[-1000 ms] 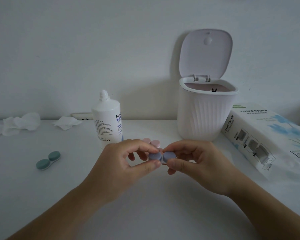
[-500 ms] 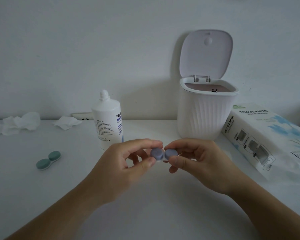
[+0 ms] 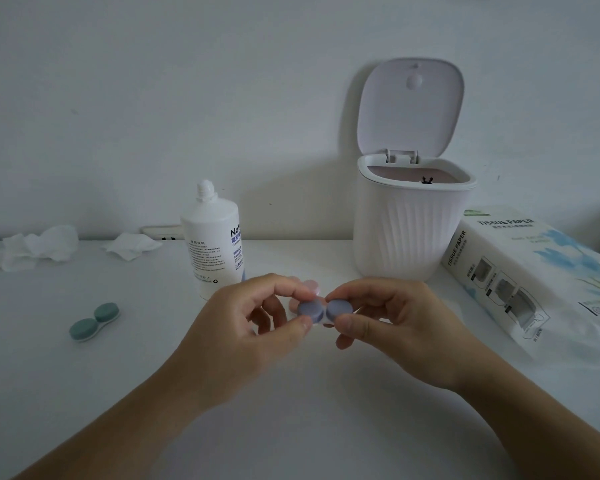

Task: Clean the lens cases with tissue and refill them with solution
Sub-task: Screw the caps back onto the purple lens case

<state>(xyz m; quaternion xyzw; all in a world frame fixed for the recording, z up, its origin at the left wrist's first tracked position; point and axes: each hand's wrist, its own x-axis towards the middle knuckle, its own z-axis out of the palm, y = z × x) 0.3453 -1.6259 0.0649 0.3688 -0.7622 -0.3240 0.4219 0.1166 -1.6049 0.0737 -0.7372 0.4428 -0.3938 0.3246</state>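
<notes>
the small lavender plastic twin-cup lens case sits lifted above the white tabletop, in front of the white solution bottle. the left hand pinches one round cap, the right hand pinches the other, fingers curled around the rims. it looks light, rigid and smooth, likely slippery, so the cap edges seem the best hold. a matte green lens case lies well apart, to the left.
</notes>
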